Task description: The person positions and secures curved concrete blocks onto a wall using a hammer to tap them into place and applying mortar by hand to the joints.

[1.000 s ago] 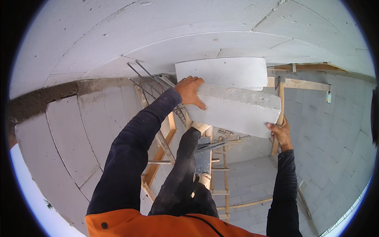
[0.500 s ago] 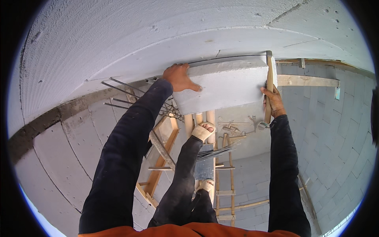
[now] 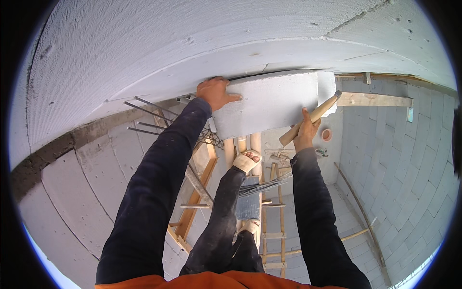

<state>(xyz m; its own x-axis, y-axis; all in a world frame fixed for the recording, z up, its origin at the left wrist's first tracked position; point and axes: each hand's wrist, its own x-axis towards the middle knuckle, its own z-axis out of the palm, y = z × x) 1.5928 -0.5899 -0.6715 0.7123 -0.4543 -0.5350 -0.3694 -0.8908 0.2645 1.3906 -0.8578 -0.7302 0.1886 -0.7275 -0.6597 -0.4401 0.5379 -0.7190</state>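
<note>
Pale masonry wall (image 3: 192, 43) runs just beyond the white block (image 3: 269, 103), which looks bulky, stiff and chip-prone, best taken by both ends; left hand (image 3: 212, 93) clasps its upper left corner, right hand (image 3: 305, 132) wraps a wooden-handled hammer (image 3: 325, 105) at its lower right.

1. This is a building site.
2. A bare block wall (image 3: 404, 144) stands on the right.
3. Steel rods (image 3: 144, 110) stick out on the left.
4. A wooden ladder (image 3: 274, 235) is near the middle.

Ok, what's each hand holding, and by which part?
Left hand: pale block, at its upper left corner. Right hand: wooden-handled tool, by the handle.
</note>
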